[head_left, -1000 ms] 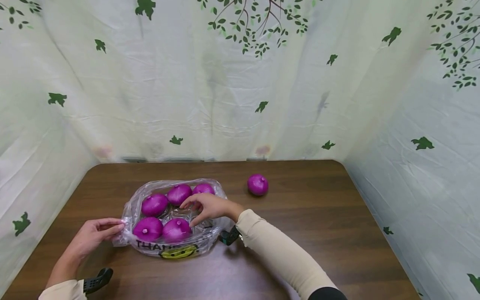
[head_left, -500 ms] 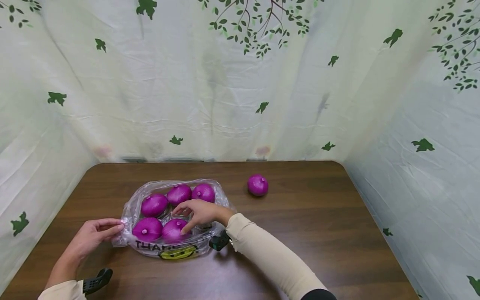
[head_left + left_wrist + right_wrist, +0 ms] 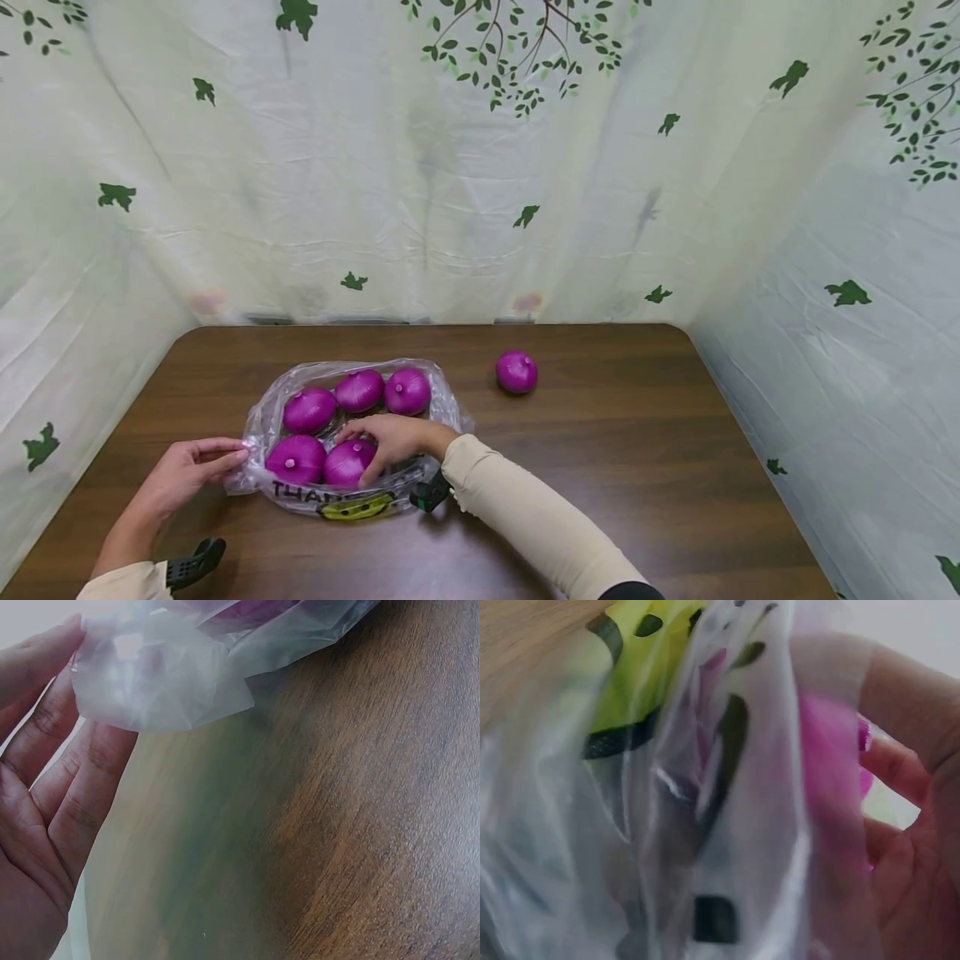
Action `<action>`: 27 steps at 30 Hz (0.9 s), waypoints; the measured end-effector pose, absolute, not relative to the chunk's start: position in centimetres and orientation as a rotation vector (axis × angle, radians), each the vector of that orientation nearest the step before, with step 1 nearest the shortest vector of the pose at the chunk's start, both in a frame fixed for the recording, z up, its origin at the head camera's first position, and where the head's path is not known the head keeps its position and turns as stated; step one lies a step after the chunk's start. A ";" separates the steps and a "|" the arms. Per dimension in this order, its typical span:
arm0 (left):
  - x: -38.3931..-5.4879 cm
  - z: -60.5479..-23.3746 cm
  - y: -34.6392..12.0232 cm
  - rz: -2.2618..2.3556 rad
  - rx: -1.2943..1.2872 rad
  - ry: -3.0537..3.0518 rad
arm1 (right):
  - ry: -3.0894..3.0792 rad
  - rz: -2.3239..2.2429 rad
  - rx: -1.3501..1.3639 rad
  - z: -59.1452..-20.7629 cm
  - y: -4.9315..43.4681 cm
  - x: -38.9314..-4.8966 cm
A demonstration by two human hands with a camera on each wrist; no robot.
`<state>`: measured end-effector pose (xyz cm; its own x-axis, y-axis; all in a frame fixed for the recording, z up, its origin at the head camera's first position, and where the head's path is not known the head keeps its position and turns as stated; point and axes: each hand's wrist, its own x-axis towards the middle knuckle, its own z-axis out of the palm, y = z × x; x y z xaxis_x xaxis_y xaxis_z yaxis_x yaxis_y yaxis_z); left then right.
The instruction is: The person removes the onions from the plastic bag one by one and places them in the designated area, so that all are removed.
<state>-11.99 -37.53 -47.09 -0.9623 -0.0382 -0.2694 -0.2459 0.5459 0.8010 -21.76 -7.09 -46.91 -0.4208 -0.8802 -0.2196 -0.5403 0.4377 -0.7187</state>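
Note:
A clear plastic bag point(image 3: 264, 400) lies spread open on the brown table, with several purple onions inside. My left hand point(image 3: 183, 471) pinches the gathered left edge of the bag; in the left wrist view its fingertips hold the crumpled plastic point(image 3: 165, 682). Inside the bag, my right hand point(image 3: 401, 437) curls its thumb and fingers round the front right onion point(image 3: 347, 465) from the right, covering part of it. In the right wrist view, bag film covers much of the purple onion point(image 3: 829, 765), and the fingers point(image 3: 900, 772) show beyond it.
One loose onion point(image 3: 517, 372) sits on the table point(image 3: 600, 433) right of the bag, toward the back. Printed letters and a yellow face point(image 3: 357, 506) mark the bag's front. White curtains point(image 3: 450, 183) with leaf prints surround the table's back and sides.
My right hand has moved left and toward the front of the bag, onto the front right onion. The back right onion is now uncovered. My left hand stays on the bag's edge.

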 end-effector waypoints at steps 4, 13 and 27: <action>-12.2 -47.0 -37.3 1.363 -0.223 2.567 | 2.122 -0.707 -1.210 -47.1 -7.2 -21.5; -12.2 -47.1 -37.4 1.363 -0.238 2.562 | 2.181 -0.709 -1.182 -47.2 -6.8 -21.6; -11.9 -47.1 -37.4 1.393 -0.249 2.568 | 2.178 -0.825 -1.175 -46.8 -5.5 -22.6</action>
<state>-11.92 -37.36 -47.10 -0.9639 -0.0482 -0.2619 -0.2458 0.5391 0.8055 -22.58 -5.51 -46.82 -0.4834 -0.8609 -0.1588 -0.5393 0.4357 -0.7206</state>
